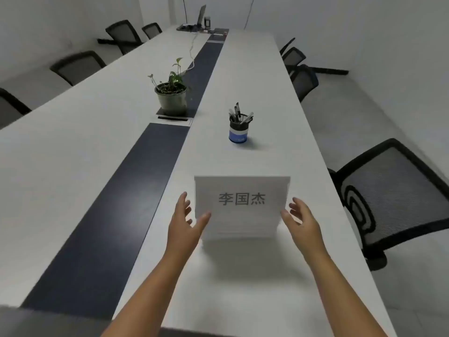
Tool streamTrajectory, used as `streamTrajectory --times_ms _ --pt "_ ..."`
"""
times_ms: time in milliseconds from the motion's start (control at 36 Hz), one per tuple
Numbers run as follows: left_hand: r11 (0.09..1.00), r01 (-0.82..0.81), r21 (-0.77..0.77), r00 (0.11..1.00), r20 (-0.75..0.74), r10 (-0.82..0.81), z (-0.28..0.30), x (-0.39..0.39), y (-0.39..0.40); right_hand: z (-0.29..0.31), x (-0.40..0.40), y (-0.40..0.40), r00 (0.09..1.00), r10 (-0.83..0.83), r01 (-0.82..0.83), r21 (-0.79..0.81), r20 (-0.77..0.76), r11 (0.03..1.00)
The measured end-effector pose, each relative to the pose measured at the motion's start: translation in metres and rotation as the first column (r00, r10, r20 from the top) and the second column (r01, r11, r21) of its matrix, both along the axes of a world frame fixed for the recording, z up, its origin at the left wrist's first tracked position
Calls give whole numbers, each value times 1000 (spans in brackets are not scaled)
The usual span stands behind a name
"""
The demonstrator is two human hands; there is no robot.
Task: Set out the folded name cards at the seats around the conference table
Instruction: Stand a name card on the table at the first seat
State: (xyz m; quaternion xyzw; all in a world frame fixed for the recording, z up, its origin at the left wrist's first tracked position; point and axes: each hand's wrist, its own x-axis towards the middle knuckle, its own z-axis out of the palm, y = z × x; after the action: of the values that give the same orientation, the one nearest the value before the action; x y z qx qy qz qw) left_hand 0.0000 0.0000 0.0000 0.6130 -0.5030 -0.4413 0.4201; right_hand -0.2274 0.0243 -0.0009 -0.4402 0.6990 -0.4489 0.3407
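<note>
A white folded name card (240,205) with three dark printed characters stands on the white conference table (243,283), in front of me on its right half. My left hand (185,222) is at the card's lower left corner, fingers spread, thumb touching the card's front face. My right hand (302,222) is at the lower right edge, fingers apart, thumb at the card's side. Neither hand is closed around the card.
A blue and black pen holder (238,131) stands beyond the card. A potted plant (171,96) sits on the dark centre strip (116,215). Black mesh chairs (393,195) line both sides. A laptop (201,14) and cables lie at the far end.
</note>
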Motion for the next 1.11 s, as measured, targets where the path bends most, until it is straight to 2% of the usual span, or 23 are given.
streamTrajectory --times_ms 139,361,472,611,722,778,917,1000,1111 --pt "996 82 45 997 5 -83 1 -2 -21 4 8 -29 994 90 -91 15 69 996" --pt "971 229 63 973 27 -231 -11 14 -41 0 11 -39 996 31 -34 46 78 998" --pt "968 251 26 967 39 -252 -16 28 -40 1 22 -26 998 -3 0 40 63 999" --pt "954 294 61 954 39 -297 -16 52 -40 -1 30 -6 998 -26 24 36 53 999" --pt "928 363 -86 922 172 -346 -3 59 -47 1 36 3 997 -51 51 -3 59 999" --pt "907 400 -135 909 189 -372 1 58 -51 1 41 4 994 -80 83 -35 70 996" --pt "913 351 -206 936 114 -334 -3 57 -52 6 49 3 989 -144 146 -73 38 987" --pt "908 327 -261 945 91 -315 6 59 -50 21 57 4 990 -136 131 -106 -44 986" --pt "905 252 -344 964 6 -267 27 71 -46 58 70 2 971 -146 93 -266 -187 960"
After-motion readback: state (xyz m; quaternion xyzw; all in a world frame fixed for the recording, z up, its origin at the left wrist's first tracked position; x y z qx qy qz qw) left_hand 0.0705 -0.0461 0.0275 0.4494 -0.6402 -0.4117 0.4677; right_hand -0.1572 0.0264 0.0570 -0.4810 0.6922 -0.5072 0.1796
